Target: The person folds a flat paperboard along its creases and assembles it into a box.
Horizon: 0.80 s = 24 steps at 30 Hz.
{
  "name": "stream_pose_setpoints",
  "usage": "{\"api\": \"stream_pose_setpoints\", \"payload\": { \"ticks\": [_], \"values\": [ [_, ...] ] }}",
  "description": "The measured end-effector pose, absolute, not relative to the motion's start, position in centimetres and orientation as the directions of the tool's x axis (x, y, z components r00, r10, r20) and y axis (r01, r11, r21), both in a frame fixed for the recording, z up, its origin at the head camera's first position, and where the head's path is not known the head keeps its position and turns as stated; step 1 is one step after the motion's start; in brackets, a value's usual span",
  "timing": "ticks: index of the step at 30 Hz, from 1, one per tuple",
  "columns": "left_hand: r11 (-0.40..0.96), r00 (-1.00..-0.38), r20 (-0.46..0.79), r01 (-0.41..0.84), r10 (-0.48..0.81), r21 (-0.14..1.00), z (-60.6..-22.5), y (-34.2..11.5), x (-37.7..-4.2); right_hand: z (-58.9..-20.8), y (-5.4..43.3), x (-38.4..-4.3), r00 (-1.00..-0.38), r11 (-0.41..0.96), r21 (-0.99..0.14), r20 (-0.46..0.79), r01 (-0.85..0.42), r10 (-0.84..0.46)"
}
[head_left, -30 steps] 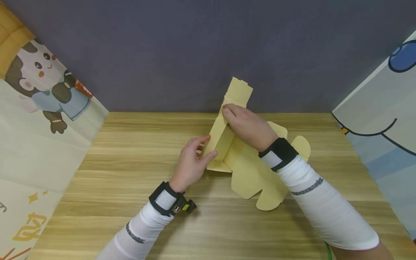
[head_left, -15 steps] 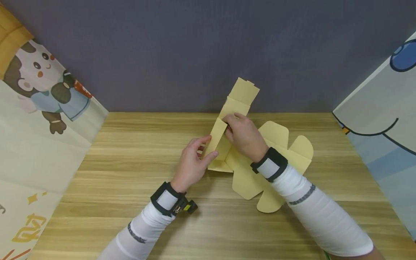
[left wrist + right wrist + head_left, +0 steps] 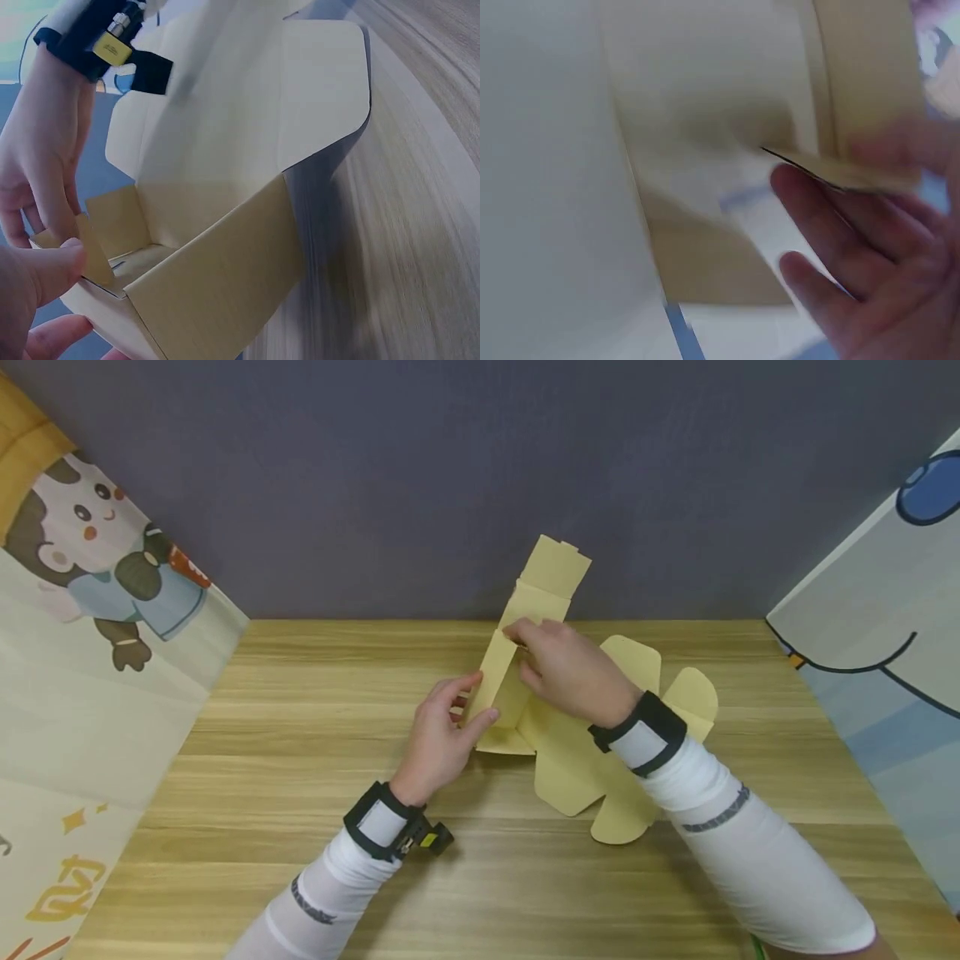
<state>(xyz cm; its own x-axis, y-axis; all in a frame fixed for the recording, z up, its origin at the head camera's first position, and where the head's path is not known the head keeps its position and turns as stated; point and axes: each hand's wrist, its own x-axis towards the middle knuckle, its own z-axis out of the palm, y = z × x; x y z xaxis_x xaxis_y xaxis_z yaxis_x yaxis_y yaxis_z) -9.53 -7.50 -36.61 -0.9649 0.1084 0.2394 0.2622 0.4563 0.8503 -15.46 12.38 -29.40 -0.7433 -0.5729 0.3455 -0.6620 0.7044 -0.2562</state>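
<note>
A partly folded, pale yellow cardboard box (image 3: 496, 681) stands on the table, its broad lid panel (image 3: 573, 768) spread to the right with rounded flaps. My left hand (image 3: 438, 735) grips the near part of the box's left wall, thumb on the inner side, fingers outside. At the far end of that wall, my right hand (image 3: 573, 668) pinches a small flap (image 3: 817, 169), its thumb blurred on one side and fingers on the other. Beyond it, an unfolded end panel (image 3: 557, 568) slopes up and away. The near end wall (image 3: 225, 277) stands upright in the left wrist view.
The wooden table (image 3: 300, 710) runs back to a dark grey wall (image 3: 375, 485). Cartoon-printed panels flank it, a left panel (image 3: 150, 693) and a right panel (image 3: 862, 602). A small camera (image 3: 435, 838) sticks out from the left wrist strap.
My right hand has come down from the end panel's fold to the wall's far corner, then shifted slightly left. The end panel swung right and partly back. My left hand keeps its place.
</note>
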Motion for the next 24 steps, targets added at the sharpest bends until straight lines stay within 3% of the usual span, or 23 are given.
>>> {"api": "stream_pose_setpoints", "payload": {
  "ticks": [4, 9, 15, 18, 24],
  "values": [
    [0.452, -0.965, 0.241, 0.261, 0.101, 0.853, -36.7, -7.8, -9.6, -27.5, 14.3, -16.2, -0.757, 0.691, -0.315, 0.334, -0.651, -0.561],
    [0.452, -0.963, 0.247, 0.269, 0.107, 0.851, -36.7, -7.9, -9.6, -25.2, 17.1, -19.3, -0.815, 0.724, -0.401, 0.419, -0.562, -0.400],
    [0.455, -0.958, 0.262, 0.284, 0.114, 0.844, -36.6, -8.0, -9.6, -23.8, 18.6, -22.3, -0.902, 0.769, -0.472, 0.208, -0.431, -0.378],
    [0.455, -0.960, 0.259, 0.280, 0.110, 0.845, -36.7, -7.9, -9.6, -23.8, 18.4, -22.8, -0.902, 0.772, -0.470, 0.162, -0.428, -0.401],
    [0.465, -0.967, 0.238, 0.252, 0.088, 0.849, -36.9, -7.9, -9.5, -24.5, 17.8, -22.3, -0.830, 0.756, -0.342, 0.252, -0.557, -0.498]
  ]
}}
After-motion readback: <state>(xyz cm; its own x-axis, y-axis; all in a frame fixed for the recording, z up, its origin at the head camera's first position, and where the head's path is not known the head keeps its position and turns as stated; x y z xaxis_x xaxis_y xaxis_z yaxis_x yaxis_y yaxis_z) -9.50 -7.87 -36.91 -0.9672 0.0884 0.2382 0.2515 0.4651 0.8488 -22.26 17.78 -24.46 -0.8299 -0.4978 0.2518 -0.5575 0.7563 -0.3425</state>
